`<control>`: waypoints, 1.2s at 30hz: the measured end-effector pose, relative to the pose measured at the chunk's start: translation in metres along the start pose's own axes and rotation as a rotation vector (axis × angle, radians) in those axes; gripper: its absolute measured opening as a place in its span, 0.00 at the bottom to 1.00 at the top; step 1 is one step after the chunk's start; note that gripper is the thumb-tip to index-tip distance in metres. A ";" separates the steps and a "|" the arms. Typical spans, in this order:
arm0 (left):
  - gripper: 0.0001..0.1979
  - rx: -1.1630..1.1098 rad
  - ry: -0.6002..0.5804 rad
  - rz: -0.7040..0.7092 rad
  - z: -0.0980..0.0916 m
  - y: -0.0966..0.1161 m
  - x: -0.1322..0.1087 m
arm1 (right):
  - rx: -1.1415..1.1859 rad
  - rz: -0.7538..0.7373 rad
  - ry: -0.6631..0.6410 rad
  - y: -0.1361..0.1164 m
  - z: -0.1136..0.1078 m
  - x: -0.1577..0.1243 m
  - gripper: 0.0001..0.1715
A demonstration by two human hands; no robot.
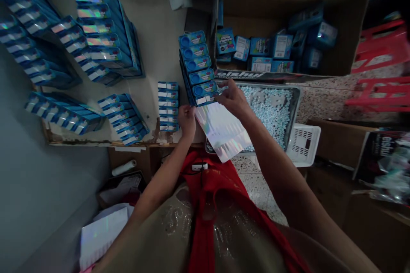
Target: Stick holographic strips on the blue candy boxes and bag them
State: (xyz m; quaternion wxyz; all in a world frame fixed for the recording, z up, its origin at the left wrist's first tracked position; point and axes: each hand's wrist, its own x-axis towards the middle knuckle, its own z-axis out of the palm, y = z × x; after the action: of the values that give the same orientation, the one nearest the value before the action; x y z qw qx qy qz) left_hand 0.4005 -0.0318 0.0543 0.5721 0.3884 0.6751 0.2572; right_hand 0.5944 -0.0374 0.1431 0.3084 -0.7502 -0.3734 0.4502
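Note:
My left hand [186, 120] pinches the near left edge of a shiny holographic sticker sheet [224, 132] held over a tray. My right hand [232, 99] is closed in a pinch at the sheet's far end, right beside the nearest box of a row of small blue boxes [197, 68] standing on the table. Whether the right fingers grip the sheet's corner or a sticker on the box is hard to tell. A short row of sealed blue boxes [168, 106] lies just left of my left hand.
A metal tray [296, 94] of small pale blue-white pieces sits under the sheet. Behind it is a cardboard carton [346, 30] with loose blue boxes. Stacks of blue boxes [96, 30] cover the table's left side. A white basket [304, 143] and red stools [381, 51] stand right.

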 end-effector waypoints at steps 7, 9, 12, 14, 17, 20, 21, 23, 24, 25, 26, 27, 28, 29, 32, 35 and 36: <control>0.21 0.278 -0.004 0.095 0.016 -0.029 0.000 | -0.074 0.118 0.079 0.069 0.013 -0.055 0.18; 0.19 0.287 -0.051 0.130 0.021 -0.031 0.003 | -0.223 0.089 0.037 0.083 0.023 -0.062 0.13; 0.14 0.290 -0.093 0.182 0.024 -0.029 0.004 | -0.387 0.000 0.014 0.090 0.035 -0.062 0.14; 0.08 0.300 -0.130 0.175 0.022 -0.027 0.003 | -0.479 -0.069 0.000 0.089 0.038 -0.057 0.17; 0.03 0.306 -0.169 0.116 0.015 -0.025 0.000 | -0.618 -0.204 -0.062 0.085 0.040 -0.050 0.21; 0.05 0.266 -0.201 0.064 0.008 -0.025 -0.003 | -0.727 -0.335 -0.149 0.083 0.046 -0.045 0.25; 0.05 0.253 -0.201 0.058 0.006 -0.025 -0.004 | -0.757 -0.367 -0.174 0.083 0.048 -0.043 0.26; 0.06 0.243 -0.194 0.062 0.001 -0.026 -0.007 | -0.809 -0.414 -0.218 0.083 0.055 -0.040 0.26; 0.06 0.250 -0.192 0.072 0.000 -0.026 -0.007 | -0.832 -0.434 -0.239 0.084 0.058 -0.039 0.26; 0.07 0.267 -0.196 0.085 -0.002 -0.026 -0.008 | -0.854 -0.452 -0.254 0.085 0.061 -0.038 0.26; 0.07 0.292 -0.201 0.098 -0.003 -0.026 -0.008 | -0.874 -0.471 -0.262 0.087 0.063 -0.037 0.26; 0.07 0.322 -0.206 0.107 -0.005 -0.026 -0.008 | -0.892 -0.492 -0.262 0.089 0.064 -0.037 0.26; 0.08 0.355 -0.208 0.107 -0.006 -0.026 -0.008 | -0.907 -0.514 -0.258 0.092 0.065 -0.037 0.27; 0.08 0.384 -0.209 0.095 -0.007 -0.026 -0.007 | -0.919 -0.536 -0.252 0.095 0.064 -0.039 0.27; 0.10 0.418 -0.208 0.035 -0.008 -0.030 -0.005 | -0.938 -0.595 -0.258 0.104 0.057 -0.047 0.30; 0.10 0.381 -0.211 0.010 -0.008 -0.034 -0.003 | -0.921 -0.634 -0.295 0.112 0.047 -0.058 0.29; 0.11 0.366 -0.220 0.011 -0.009 -0.034 -0.003 | -0.906 -0.633 -0.302 0.114 0.044 -0.061 0.28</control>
State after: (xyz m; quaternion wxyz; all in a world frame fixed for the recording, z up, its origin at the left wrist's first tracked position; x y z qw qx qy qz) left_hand 0.3842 -0.0526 0.0311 0.5607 0.5153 0.6419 0.0897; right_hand 0.5675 -0.1438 0.0615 0.0191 -0.5864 -0.7756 0.2330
